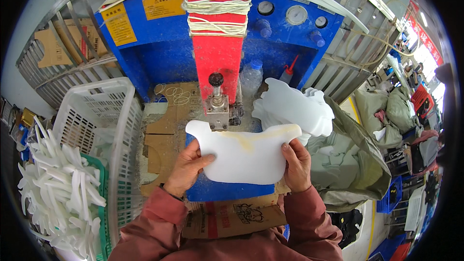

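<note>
- Workshop corner, with a metal railing behind a big blue steel machine [162, 50] that has gauges along its upper right panel.
- Far left: a tangled heap of narrow white foam-like strips [63, 183], piled over the edge of a green plastic basket [103, 183]. Probably parked there to be out of the way.
- Next, a tall white perforated plastic basket [126, 130] hugging the left edge of the machine bed, within arm's reach I'd say.
- Flattened brown cardboard [159, 147] covers the bed's left side, maybe as a liner.
- Left hand [186, 169]: pinching the sheet's left side, thumb on top, fingers mostly tucked under.
- Centre: the thin white sheet with flared upper corners and a yellowish stain [246, 162], over the blue plate [227, 191] at the bed's front edge, just in front of the spring-topped metal head [218, 113] on the red column [217, 63]. Can't tell if it touches anything below.
- Right hand [297, 166]: same pinch on the right side; gripping both sides likely spreads it flat.
- Stack of similar white pieces [295, 108] near the bed's right edge, presumably handy for that hand.
- Beyond that edge, an open olive fabric sack [369, 174] with pale pieces inside.
</note>
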The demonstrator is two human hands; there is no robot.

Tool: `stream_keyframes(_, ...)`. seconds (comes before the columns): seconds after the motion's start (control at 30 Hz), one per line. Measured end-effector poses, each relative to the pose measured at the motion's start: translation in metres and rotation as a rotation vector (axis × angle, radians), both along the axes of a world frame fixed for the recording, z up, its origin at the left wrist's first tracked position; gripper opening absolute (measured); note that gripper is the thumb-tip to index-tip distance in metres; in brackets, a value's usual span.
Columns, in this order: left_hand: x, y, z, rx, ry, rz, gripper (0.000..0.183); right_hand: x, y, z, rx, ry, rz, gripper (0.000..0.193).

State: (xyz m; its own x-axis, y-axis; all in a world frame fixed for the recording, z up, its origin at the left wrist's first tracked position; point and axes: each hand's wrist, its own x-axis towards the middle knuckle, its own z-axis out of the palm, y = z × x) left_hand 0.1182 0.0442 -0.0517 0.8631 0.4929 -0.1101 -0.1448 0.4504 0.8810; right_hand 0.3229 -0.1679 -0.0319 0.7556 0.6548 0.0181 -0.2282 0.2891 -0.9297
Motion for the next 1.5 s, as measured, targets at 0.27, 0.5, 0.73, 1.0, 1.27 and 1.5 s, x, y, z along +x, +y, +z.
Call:
stream_keyframes(0.27,0.01,-0.012,-0.002,-0.008,0.027,-0.05,0.06,0.003,-0.022,-0.003,-0.043,-0.055,-0.043,0.028)
stream_keyframes(0.5,0.018,-0.02,-0.007,-0.011,0.009,-0.105,0.057,0.001,-0.037,-0.002,-0.076,-0.081,-0.117,0.028)
stream_keyframes(0.73,0.027,-0.028,-0.006,-0.049,-0.009,-0.144,0.055,0.004,-0.05,-0.005,-0.075,-0.086,-0.155,0.029)
stream_keyframes(1.0,0.03,-0.031,-0.015,-0.033,-0.003,-0.179,0.061,0.001,-0.053,-0.005,-0.065,-0.073,-0.181,0.029)
stream_keyframes(1.27,-0.014,-0.03,-0.029,0.075,0.032,-0.111,0.056,-0.012,-0.046,-0.037,-0.167,-0.101,-0.108,0.027)
stream_keyframes(1.5,-0.126,-0.042,0.005,0.546,0.409,0.121,0.058,-0.023,-0.026,-0.093,-0.328,-0.155,0.122,0.022)
